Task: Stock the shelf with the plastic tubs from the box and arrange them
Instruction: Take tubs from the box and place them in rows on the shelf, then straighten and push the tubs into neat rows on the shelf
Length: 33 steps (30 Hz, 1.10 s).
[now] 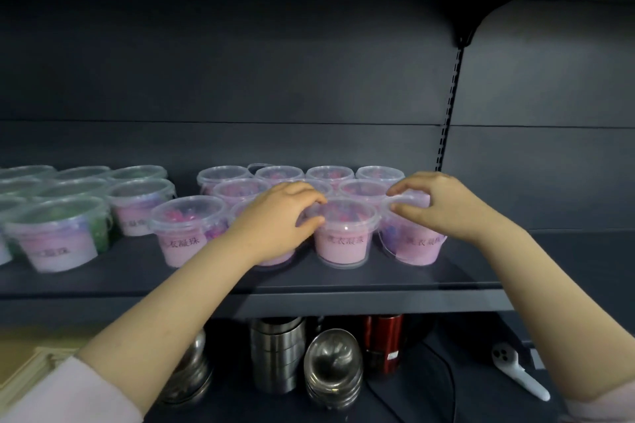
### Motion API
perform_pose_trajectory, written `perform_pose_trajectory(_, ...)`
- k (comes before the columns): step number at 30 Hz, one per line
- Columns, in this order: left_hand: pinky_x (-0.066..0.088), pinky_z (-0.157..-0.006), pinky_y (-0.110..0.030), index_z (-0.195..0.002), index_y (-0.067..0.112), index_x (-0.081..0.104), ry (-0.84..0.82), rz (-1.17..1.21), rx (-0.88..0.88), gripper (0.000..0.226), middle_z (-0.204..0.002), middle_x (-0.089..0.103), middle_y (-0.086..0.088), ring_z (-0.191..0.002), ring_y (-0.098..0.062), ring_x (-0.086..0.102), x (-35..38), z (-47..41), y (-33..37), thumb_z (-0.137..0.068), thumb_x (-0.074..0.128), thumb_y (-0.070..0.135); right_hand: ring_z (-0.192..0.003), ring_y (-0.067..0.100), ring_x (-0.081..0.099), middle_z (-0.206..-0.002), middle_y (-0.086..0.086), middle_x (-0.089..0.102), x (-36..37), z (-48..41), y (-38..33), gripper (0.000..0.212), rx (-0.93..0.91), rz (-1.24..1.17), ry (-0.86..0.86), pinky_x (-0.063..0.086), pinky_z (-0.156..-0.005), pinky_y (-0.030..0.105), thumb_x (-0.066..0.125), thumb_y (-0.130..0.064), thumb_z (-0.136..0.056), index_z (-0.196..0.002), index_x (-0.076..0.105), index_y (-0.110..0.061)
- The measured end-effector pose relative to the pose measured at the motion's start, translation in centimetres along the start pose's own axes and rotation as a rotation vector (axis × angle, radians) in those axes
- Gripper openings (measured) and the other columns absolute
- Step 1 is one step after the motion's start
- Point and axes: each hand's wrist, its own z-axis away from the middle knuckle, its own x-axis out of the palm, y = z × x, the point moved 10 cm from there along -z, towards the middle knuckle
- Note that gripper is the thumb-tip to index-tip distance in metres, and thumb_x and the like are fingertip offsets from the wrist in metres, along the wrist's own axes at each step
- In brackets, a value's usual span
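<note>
Several clear plastic tubs with pink labels stand in rows on the dark shelf (343, 280). My left hand (278, 213) lies over a front-row tub and its fingertips touch the lid rim of the front middle tub (342, 237). My right hand (436, 203) has curled fingers pinching the lid rim of the front right tub (417, 245). Another front tub (187, 230) stands free to the left. A second group of tubs (58, 233), with greenish contents, fills the shelf's left end.
Below the shelf stand stacked steel bowls (333, 367), steel containers (276, 354), a red canister (383, 343), a black cable and a white handle-shaped object (515, 374). An upright shelf post (450, 103) rises at the right. A cardboard box edge (31, 364) shows at lower left.
</note>
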Motion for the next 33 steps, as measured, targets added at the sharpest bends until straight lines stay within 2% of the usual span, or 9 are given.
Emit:
perform_pose_trajectory(3, 0.037, -0.104, -0.035, -0.127, 0.029, 0.056, 0.050, -0.076, -0.032, 0.038, -0.135, 0.052, 0.009, -0.125, -0.016, 0.045, -4.1, 2.1, -3.4, -0.092, 0.054, 0.042, -0.107, 0.011, 0.057, -0.114, -0.008, 0.066, 0.2, -1.6, -5.8, 0.025, -0.086, 0.048, 0.014, 0.035, -0.091, 0.017, 0.067, -0.033, -0.087, -0.109, 0.069, -0.024)
perform_pose_trajectory(5, 0.040, -0.101, -0.038, -0.124, 0.028, 0.057, 0.078, -0.116, -0.067, 0.038, -0.129, 0.056, 0.008, -0.119, -0.019, 0.050, -7.2, 4.2, -6.4, -0.091, 0.051, 0.045, -0.104, 0.011, 0.057, -0.114, -0.005, 0.067, 0.9, -2.9, -10.1, 0.025, -0.122, 0.063, 0.024, 0.033, -0.085, 0.014, 0.067, -0.031, -0.087, -0.110, 0.069, -0.022)
perform_pose_trajectory(8, 0.043, -0.098, -0.040, -0.119, 0.027, 0.060, 0.094, -0.141, -0.112, 0.045, -0.122, 0.059, 0.008, -0.113, -0.021, 0.054, -12.0, 8.1, -11.4, -0.085, 0.044, 0.052, -0.103, 0.014, 0.060, -0.112, -0.003, 0.067, 2.9, -5.1, -16.8, 0.026, -0.158, 0.072, 0.018, 0.039, -0.088, 0.019, 0.067, -0.033, -0.086, -0.110, 0.069, -0.024)
perform_pose_trajectory(14, 0.043, -0.097, -0.038, -0.119, 0.031, 0.059, 0.066, -0.261, -0.204, 0.058, -0.123, 0.057, 0.011, -0.112, -0.018, 0.053, -21.2, 18.6, -22.1, -0.080, 0.030, 0.062, -0.104, 0.015, 0.061, -0.115, -0.005, 0.066, 8.8, -9.1, -30.5, 0.030, -0.169, 0.017, 0.039, 0.047, -0.094, 0.032, 0.066, -0.039, -0.084, -0.111, 0.068, -0.026)
perform_pose_trajectory(18, 0.043, -0.096, -0.035, -0.117, 0.029, 0.062, 0.101, -0.284, -0.303, 0.055, -0.121, 0.060, 0.009, -0.110, -0.018, 0.054, -27.0, 25.5, -30.0, -0.081, 0.035, 0.061, -0.111, 0.012, 0.058, -0.121, -0.007, 0.064, 14.5, -12.2, -40.1, 0.035, -0.238, -0.065, 0.011, 0.043, -0.097, 0.027, 0.066, -0.041, -0.085, -0.116, 0.066, -0.026)
perform_pose_trajectory(20, 0.043, -0.096, -0.035, -0.117, 0.026, 0.062, 0.112, -0.285, -0.360, 0.043, -0.121, 0.060, 0.006, -0.111, -0.019, 0.055, -29.2, 28.2, -33.7, -0.087, 0.047, 0.053, -0.112, 0.010, 0.057, -0.122, -0.008, 0.064, 17.3, -13.9, -44.7, 0.036, -0.281, -0.097, -0.025, 0.041, -0.094, 0.022, 0.066, -0.042, -0.085, -0.118, 0.065, -0.026)
perform_pose_trajectory(23, 0.042, -0.099, -0.037, -0.121, 0.024, 0.060, 0.125, -0.261, -0.410, 0.032, -0.125, 0.057, 0.006, -0.116, -0.017, 0.052, -31.6, 31.1, -38.9, -0.093, 0.055, 0.039, -0.113, 0.009, 0.056, -0.125, -0.008, 0.062, 21.1, -17.0, -50.4, 0.038, -0.338, -0.130, -0.109, 0.042, -0.093, 0.023, 0.065, -0.042, -0.086, -0.121, 0.063, -0.027)
perform_pose_trajectory(28, 0.034, -0.102, -0.027, -0.125, 0.024, 0.057, 0.101, -0.237, -0.468, 0.035, -0.130, 0.054, 0.004, -0.121, -0.014, 0.047, -32.6, 33.6, -46.1, -0.094, 0.054, 0.038, -0.119, 0.008, 0.052, -0.131, -0.011, 0.057, 26.2, -22.3, -56.5, 0.043, -0.411, -0.123, -0.210, 0.041, -0.094, 0.022, 0.062, -0.046, -0.088, -0.127, 0.059, -0.029)
perform_pose_trajectory(33, 0.029, -0.100, -0.016, -0.130, 0.024, 0.053, -0.019, -0.164, -0.509, 0.040, -0.132, 0.053, 0.004, -0.121, -0.009, 0.046, -31.2, 35.3, -52.1, -0.093, 0.055, 0.040, -0.119, 0.005, 0.054, -0.127, -0.012, 0.060, 31.9, -26.7, -60.4, 0.042, -0.413, -0.178, -0.373, 0.042, -0.100, 0.025, 0.063, -0.047, -0.087, -0.126, 0.060, -0.030)
